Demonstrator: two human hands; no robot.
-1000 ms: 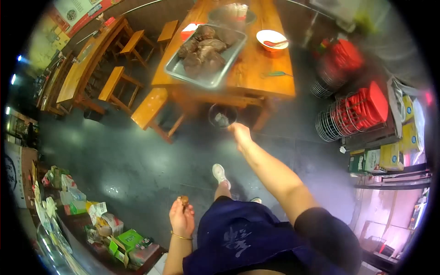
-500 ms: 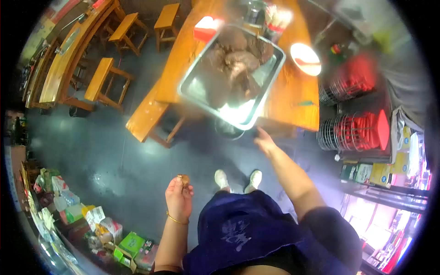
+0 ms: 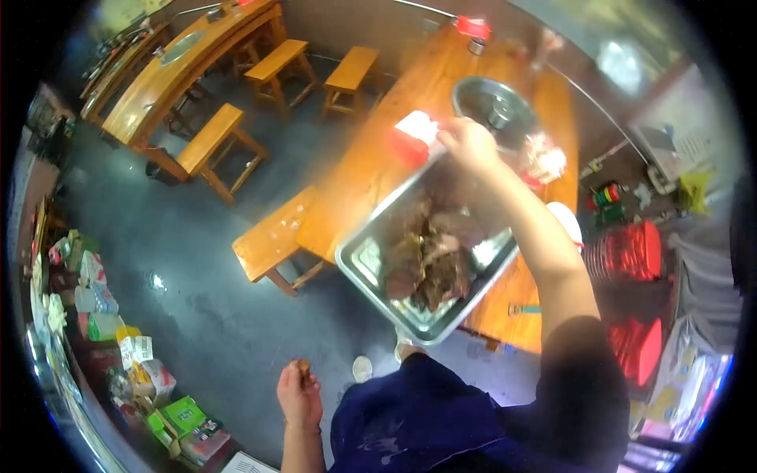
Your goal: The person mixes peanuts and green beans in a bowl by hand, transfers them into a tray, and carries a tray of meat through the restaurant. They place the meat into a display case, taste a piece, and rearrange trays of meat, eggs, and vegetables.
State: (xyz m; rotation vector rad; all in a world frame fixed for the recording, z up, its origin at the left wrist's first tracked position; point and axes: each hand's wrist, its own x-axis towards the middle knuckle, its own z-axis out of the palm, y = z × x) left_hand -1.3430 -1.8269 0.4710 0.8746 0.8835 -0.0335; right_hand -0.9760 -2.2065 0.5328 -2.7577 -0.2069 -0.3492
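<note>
My left hand (image 3: 300, 404) is low over the floor, its fingertips closed on a small brown piece of food (image 3: 303, 367) that looks like meat. Stretched out over the table, my right hand (image 3: 471, 147) has its fingers pinched at the edge of a white tissue (image 3: 416, 126) in a red tissue box (image 3: 408, 148); the contact is blurred. Under my right forearm lies a metal tray (image 3: 359, 266) at the table's near end. Large chunks of dark brown cooked meat (image 3: 430, 264) are heaped in it.
On the wooden table (image 3: 355, 193) stand a round metal basin (image 3: 465, 88) and a holder of sticks (image 3: 544, 158), with a white bowl (image 3: 564, 221) at the right edge. A bench (image 3: 268, 244) juts out at left. Red stools (image 3: 635, 347) are stacked at right. Boxes (image 3: 181, 418) line the lower left.
My right hand has moved from beside the table's near edge, across the tray, to the tissue box. The view has shifted towards the table. My left hand still holds the brown piece.
</note>
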